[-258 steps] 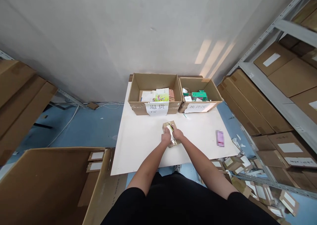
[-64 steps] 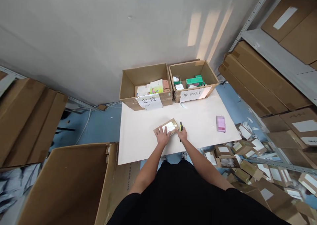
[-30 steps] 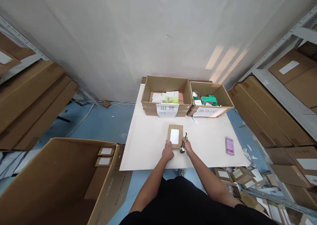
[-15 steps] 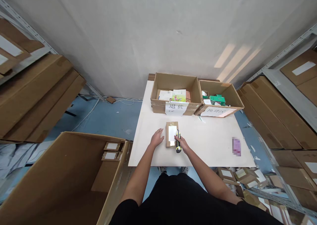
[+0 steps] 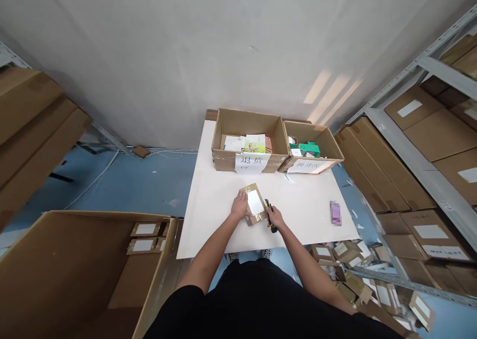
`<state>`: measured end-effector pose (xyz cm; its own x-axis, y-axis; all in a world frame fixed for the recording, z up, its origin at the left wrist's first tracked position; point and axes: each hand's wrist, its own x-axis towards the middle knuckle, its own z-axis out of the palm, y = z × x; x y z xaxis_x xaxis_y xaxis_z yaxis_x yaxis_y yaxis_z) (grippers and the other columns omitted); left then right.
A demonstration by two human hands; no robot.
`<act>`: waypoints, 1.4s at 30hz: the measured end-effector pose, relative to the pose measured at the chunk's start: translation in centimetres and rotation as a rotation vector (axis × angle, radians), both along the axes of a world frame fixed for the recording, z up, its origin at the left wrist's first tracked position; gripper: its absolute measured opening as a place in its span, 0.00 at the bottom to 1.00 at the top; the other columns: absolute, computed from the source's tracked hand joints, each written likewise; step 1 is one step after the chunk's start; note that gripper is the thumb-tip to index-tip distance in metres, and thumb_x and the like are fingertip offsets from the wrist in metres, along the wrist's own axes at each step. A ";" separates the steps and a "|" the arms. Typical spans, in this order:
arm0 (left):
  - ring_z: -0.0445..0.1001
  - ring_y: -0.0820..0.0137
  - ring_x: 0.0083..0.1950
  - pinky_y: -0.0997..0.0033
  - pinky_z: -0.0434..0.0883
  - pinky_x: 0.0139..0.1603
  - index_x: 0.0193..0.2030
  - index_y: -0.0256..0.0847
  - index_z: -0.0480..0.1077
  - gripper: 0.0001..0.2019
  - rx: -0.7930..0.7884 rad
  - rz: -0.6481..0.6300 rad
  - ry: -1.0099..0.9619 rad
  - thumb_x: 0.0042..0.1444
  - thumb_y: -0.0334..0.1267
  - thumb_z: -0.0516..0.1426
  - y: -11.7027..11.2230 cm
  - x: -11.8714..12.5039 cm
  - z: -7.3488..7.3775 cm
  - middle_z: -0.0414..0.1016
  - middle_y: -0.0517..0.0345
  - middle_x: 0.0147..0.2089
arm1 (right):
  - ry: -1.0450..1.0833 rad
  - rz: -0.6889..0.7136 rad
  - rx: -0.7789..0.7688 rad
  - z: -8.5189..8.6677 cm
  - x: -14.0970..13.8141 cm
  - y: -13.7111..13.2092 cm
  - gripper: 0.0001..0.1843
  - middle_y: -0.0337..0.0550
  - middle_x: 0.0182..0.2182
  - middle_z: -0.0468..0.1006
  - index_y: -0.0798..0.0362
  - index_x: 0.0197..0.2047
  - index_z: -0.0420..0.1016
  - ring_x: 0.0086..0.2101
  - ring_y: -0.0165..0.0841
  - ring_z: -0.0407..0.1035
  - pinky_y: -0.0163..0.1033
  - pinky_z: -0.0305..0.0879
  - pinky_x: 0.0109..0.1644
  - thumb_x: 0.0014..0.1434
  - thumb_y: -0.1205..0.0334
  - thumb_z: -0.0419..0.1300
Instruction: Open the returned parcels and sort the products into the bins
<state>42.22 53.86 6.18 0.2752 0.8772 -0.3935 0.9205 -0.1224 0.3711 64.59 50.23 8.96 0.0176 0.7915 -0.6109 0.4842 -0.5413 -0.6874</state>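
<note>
A small taped cardboard box (image 5: 251, 189) with a white label lies turned at an angle on the white table (image 5: 208, 205). My left hand (image 5: 240, 204) grips the box along its left side, fingers over the edge. In my right hand (image 5: 275, 216) is a black and yellow utility knife (image 5: 274, 228), closed in my fingers. Its front end is beside the right edge of the box; whether the blade is out is too small to tell.
Two open cartons with handwritten signs, a left carton (image 5: 223, 162) and a right carton (image 5: 331, 152), hold small packages at the table's back. A blurred purple item (image 5: 335, 213) lies at right. A large open carton (image 5: 93, 219) stands left; shelving (image 5: 421, 155) and scattered parcels are right.
My left hand has moved from beside the box onto it, and the box has turned. The knife has shifted from over the label to the box's right edge. The view has swung right.
</note>
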 end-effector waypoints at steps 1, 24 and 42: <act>0.30 0.45 0.83 0.50 0.53 0.78 0.81 0.31 0.41 0.65 -0.002 0.031 0.002 0.46 0.56 0.72 -0.5 0.9 -0.2 0.35 0.31 0.83 | -0.070 0.033 0.024 0.2 0.0 0.4 0.23 0.37 0.24 0.77 0.50 0.45 0.68 0.17 0.33 0.72 0.36 0.67 0.27 0.71 0.37 0.53; 0.19 0.43 0.82 0.39 0.62 0.72 0.82 0.35 0.32 0.66 -0.147 0.127 0.039 0.49 0.54 0.69 -1.2 4.2 -0.5 0.27 0.39 0.84 | -0.636 0.444 0.114 0.8 -9.3 9.2 0.17 0.59 0.50 0.84 0.52 0.54 0.76 0.53 0.50 0.78 0.47 0.71 0.52 0.69 0.51 0.61; 0.12 0.49 0.81 0.41 0.63 0.72 0.83 0.42 0.33 0.65 -0.185 0.131 0.134 0.49 0.60 0.68 -0.9 4.2 0.3 0.21 0.48 0.84 | -0.817 0.827 -0.111 4.8 0.2 -1.9 0.17 0.57 0.49 0.84 0.54 0.56 0.76 0.45 0.45 0.82 0.44 0.75 0.46 0.75 0.58 0.51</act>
